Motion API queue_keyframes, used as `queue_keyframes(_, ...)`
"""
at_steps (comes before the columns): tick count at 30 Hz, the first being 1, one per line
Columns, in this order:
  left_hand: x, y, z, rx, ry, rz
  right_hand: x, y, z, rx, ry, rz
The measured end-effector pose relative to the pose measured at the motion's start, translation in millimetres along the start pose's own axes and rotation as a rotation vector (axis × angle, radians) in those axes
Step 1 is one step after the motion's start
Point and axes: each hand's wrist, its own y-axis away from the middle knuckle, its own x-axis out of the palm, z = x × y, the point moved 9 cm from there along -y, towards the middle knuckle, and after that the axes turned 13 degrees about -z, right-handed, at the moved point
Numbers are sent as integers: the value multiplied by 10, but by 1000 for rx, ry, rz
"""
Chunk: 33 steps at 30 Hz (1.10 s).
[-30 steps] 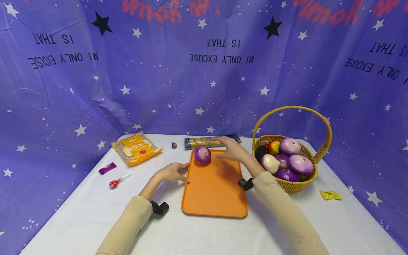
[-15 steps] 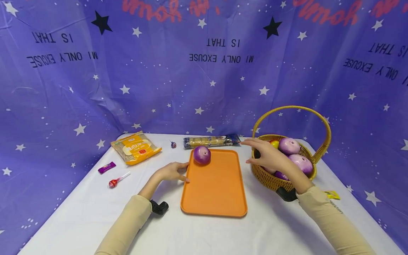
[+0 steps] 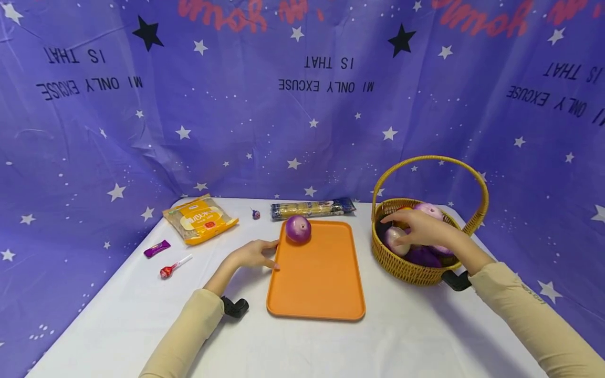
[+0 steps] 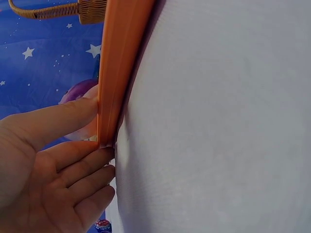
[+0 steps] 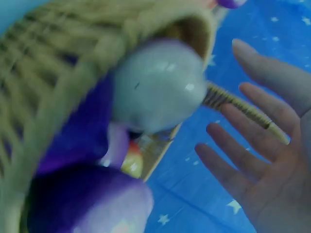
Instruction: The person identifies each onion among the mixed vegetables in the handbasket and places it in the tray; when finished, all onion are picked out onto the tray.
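Note:
An orange tray [image 3: 316, 283] lies on the white table, with a round purple vegetable [image 3: 298, 230] at its far left corner. My left hand [image 3: 250, 254] touches the tray's left rim; in the left wrist view its thumb and fingertips [image 4: 106, 154] meet the rim and the table. My right hand [image 3: 423, 228] hovers over the wicker basket [image 3: 402, 268] at the right. In the right wrist view that hand's fingers [image 5: 228, 165] are spread, beside a pale round vegetable [image 5: 160, 87] and apart from it. Purple-and-white vegetables [image 3: 427, 211] fill the basket, partly hidden by the hand.
A noodle packet [image 3: 309, 209] lies behind the tray. To the left are an orange food bag [image 3: 203, 220], a small lollipop [image 3: 256, 214], a purple-wrapped sweet [image 3: 157, 249] and a red lollipop [image 3: 167, 271]. The basket's tall handle [image 3: 430, 158] arches over its contents.
My right hand has moved right, from over the tray to over the basket. The left hand stays at the tray's rim, and the purple vegetable keeps its place on the tray.

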Motion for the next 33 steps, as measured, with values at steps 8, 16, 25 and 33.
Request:
queue_keyframes(8, -14, -2, 8, -1, 5, -6, 119, -37, -194, 6, -27, 171)
queue_keyframes(16, -16, -5, 17, -6, 12, -10, 245, -66, -304, 49, -20, 206)
queue_keyframes(25, 3, 6, 16, -10, 17, -8, 284, -54, -297, 33, 17, 203)
queue_keyframes(33, -12, -3, 12, -17, 21, -8, 147, -86, -239, 17, 28, 131)
